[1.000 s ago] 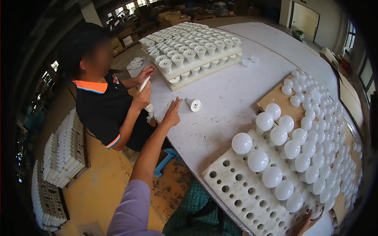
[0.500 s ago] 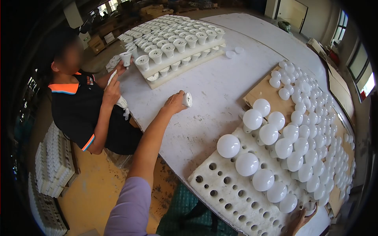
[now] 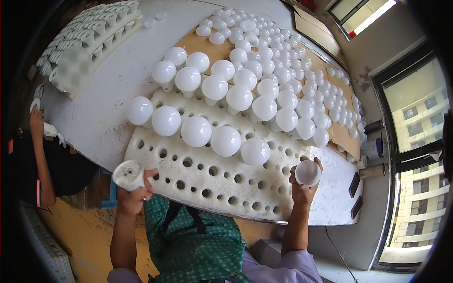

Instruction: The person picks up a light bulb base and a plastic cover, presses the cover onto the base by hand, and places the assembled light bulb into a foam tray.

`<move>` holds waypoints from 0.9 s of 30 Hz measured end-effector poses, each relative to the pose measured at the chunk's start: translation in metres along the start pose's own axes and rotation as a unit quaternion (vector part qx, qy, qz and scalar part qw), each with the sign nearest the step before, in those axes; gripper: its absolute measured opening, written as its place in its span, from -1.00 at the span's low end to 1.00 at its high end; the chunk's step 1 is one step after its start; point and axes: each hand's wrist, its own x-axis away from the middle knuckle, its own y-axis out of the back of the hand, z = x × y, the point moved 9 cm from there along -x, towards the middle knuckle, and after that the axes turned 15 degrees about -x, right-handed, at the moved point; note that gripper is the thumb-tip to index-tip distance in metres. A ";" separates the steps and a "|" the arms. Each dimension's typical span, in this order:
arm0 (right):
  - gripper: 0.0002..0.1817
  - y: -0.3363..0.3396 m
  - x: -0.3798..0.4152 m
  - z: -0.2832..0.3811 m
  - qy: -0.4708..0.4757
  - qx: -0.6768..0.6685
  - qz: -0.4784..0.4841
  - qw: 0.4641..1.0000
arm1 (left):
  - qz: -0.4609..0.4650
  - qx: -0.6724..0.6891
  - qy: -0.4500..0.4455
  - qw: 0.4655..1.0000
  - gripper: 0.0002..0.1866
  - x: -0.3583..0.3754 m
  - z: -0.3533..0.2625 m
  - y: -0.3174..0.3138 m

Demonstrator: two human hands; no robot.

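Observation:
My left hand (image 3: 131,202) is closed around a white cup-shaped LED bulb base (image 3: 127,173), its open end with the round board tilted up. It is by the left front corner of a white foam tray (image 3: 222,186) full of holes. On the right, my right hand (image 3: 302,194) grips a translucent white bulb cover (image 3: 307,172) with its round opening facing me. Between and beyond my hands, round white light bulbs (image 3: 196,132) stand in rows in the tray, while the front rows of holes show bare.
Many more covers (image 3: 283,74) lie on cardboard (image 3: 194,43) behind the tray. At the far left, bulb bases fill stacked foam trays (image 3: 75,61). A co-worker's arm (image 3: 43,165) is at the left table edge. A window (image 3: 415,141) and wall are to the right.
The view has swung right. My left hand has brought the bulb base from the table's left side to the tray's front. My right hand has lifted the cover up beside the tray.

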 end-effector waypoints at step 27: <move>0.05 -0.102 0.081 -0.077 -0.254 -0.045 0.133 0.957 | 0.310 -0.026 0.092 0.946 -0.51 0.021 0.039 -0.181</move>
